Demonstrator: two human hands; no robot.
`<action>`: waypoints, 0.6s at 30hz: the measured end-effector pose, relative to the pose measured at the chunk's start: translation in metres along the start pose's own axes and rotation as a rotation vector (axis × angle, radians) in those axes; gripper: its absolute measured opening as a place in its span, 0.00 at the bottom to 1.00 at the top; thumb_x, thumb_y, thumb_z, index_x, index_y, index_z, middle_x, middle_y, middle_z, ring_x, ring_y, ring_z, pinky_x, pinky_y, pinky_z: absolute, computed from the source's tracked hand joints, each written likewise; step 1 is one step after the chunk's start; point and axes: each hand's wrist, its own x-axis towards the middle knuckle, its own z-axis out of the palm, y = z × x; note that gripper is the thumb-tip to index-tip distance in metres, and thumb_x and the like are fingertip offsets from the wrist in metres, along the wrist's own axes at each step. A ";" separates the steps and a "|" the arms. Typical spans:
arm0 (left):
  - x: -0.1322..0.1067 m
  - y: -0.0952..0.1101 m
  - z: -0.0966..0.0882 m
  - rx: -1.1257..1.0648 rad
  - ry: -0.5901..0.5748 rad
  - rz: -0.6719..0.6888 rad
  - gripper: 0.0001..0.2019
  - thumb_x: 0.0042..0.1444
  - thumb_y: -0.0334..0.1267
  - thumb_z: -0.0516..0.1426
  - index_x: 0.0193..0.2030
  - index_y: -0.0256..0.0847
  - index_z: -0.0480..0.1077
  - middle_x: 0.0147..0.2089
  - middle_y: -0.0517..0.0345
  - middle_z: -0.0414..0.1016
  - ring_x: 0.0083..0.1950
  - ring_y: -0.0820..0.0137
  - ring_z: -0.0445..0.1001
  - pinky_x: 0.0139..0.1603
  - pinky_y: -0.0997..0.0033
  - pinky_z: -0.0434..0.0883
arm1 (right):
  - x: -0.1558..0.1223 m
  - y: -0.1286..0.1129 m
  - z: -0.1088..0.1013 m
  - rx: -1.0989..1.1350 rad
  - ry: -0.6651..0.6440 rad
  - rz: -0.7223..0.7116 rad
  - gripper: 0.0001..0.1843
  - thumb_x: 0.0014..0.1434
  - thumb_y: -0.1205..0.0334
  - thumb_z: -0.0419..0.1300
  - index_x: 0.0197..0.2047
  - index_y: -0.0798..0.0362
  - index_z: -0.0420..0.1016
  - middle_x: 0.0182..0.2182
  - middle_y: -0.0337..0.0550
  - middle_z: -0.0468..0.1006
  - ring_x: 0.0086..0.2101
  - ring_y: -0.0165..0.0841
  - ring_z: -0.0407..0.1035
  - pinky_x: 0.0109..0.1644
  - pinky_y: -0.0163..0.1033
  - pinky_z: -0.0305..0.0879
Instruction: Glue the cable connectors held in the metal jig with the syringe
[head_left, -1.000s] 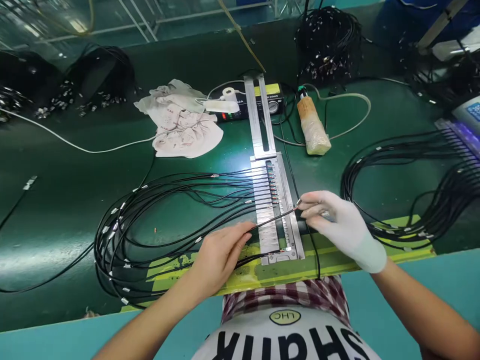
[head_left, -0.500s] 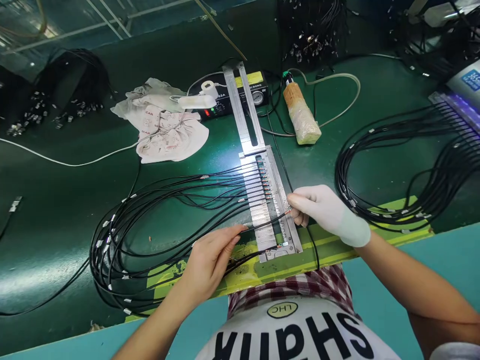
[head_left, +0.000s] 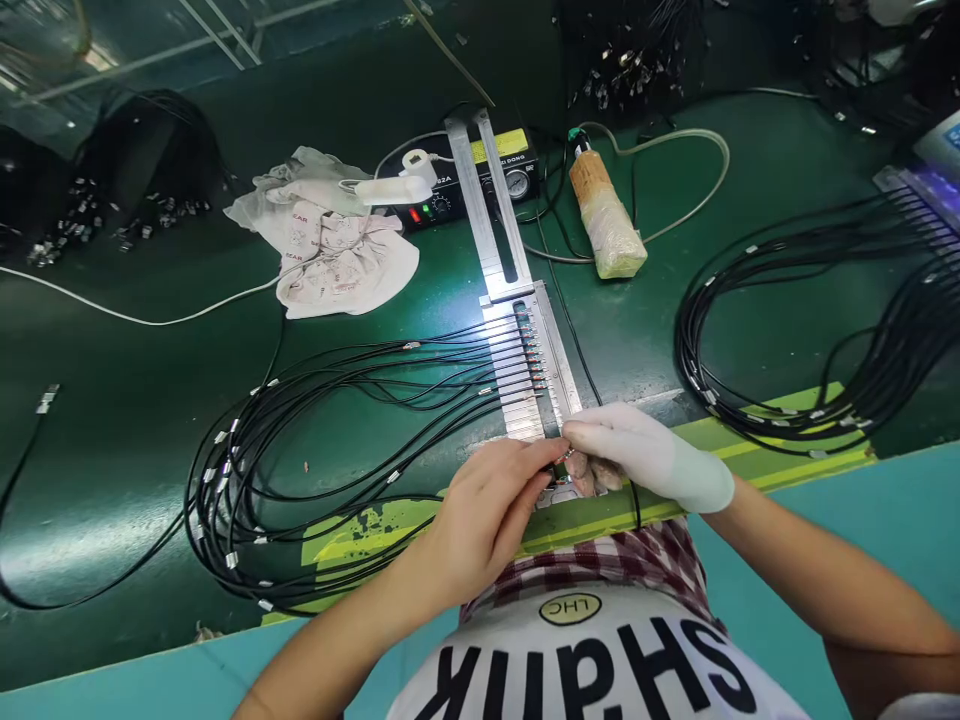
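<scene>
Left hand point(head_left: 487, 510): bare, palm down, fingers stretched forward, tips pinched on the cable point(head_left: 568, 456).
Right hand point(head_left: 637, 455): white glove, wrist angled in from the right, fingers curled, pinching the same cable.
Cable: between the 2 hands' fingertips, over the jig's near end.
Jig point(head_left: 525, 370): metal, with other cables point(head_left: 300, 420) seated in its slots and looping left.

Black cables point(head_left: 300, 420) with silver sleeves loop over a dark green table point(head_left: 135, 440), its near edge marked by a worn yellow-green strip point(head_left: 750, 435) and a teal border point(head_left: 862, 520). A silver metal rail point(head_left: 499, 215) gleams at centre. A white glove point(head_left: 675, 470) covers the right hand point(head_left: 637, 450). Behind lie a white rag point(head_left: 345, 255) printed in red, a tan bottle point(head_left: 604, 215) and a black box point(head_left: 525, 180) with a yellow label. The white shirt point(head_left: 600, 670) bears black letters.
</scene>
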 end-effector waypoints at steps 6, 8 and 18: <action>0.003 -0.001 0.000 -0.084 -0.029 0.018 0.23 0.66 0.25 0.52 0.66 0.43 0.63 0.50 0.52 0.75 0.49 0.69 0.73 0.52 0.68 0.71 | -0.004 0.004 0.002 -0.044 0.036 -0.010 0.26 0.69 0.45 0.51 0.29 0.56 0.73 0.25 0.41 0.77 0.23 0.25 0.64 0.26 0.30 0.61; 0.002 0.001 -0.001 -0.092 0.000 0.027 0.21 0.66 0.26 0.52 0.64 0.45 0.63 0.51 0.52 0.76 0.50 0.68 0.74 0.52 0.68 0.72 | -0.004 0.009 0.005 -0.050 0.076 -0.030 0.25 0.68 0.44 0.52 0.30 0.55 0.74 0.25 0.39 0.76 0.23 0.25 0.65 0.27 0.31 0.62; -0.017 0.009 -0.018 0.000 0.068 -0.138 0.26 0.67 0.38 0.54 0.66 0.41 0.47 0.45 0.51 0.76 0.44 0.66 0.77 0.45 0.66 0.73 | 0.001 0.014 0.028 -0.280 0.469 -0.145 0.08 0.53 0.53 0.72 0.34 0.44 0.78 0.39 0.45 0.79 0.40 0.42 0.73 0.46 0.47 0.73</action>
